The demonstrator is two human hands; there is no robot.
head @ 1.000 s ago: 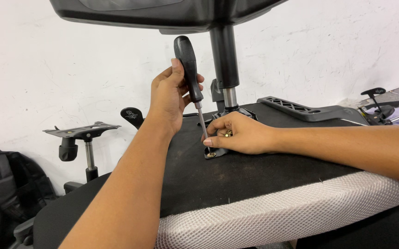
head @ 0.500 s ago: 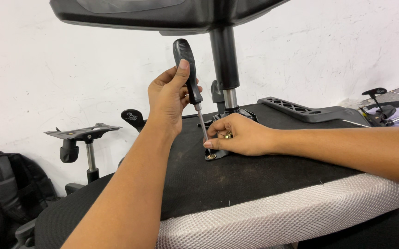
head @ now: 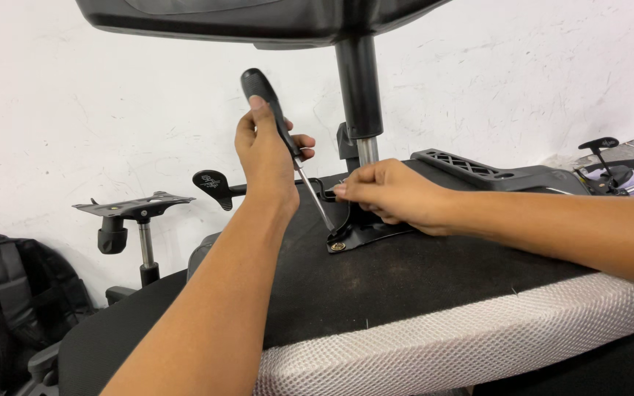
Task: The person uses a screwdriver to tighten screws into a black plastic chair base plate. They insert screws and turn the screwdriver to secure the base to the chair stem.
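My left hand (head: 264, 150) grips the black handle of a screwdriver (head: 280, 130). Its metal shaft slants down to the right, and the tip hangs just above a screw (head: 338, 246) in the corner of a black metal bracket (head: 365, 231). My right hand (head: 390, 194) rests on that bracket with fingers curled and fingertips pinched near its upper edge. The bracket lies on the black underside of an upturned chair seat (head: 434, 286) with a grey mesh rim (head: 478, 337). A gas-lift column (head: 359, 95) rises from the bracket.
A black base plate (head: 258, 18) tops the column overhead. A black chair armrest (head: 500, 174) lies behind my right arm. At left stand another seat mechanism on a post (head: 135, 209), a black lever knob (head: 213, 183) and a black bag (head: 9, 293). A white wall is behind.
The screwdriver tilted further left and its tip lifted off the screw. My right hand slid up from the bracket's corner, uncovering the screw.
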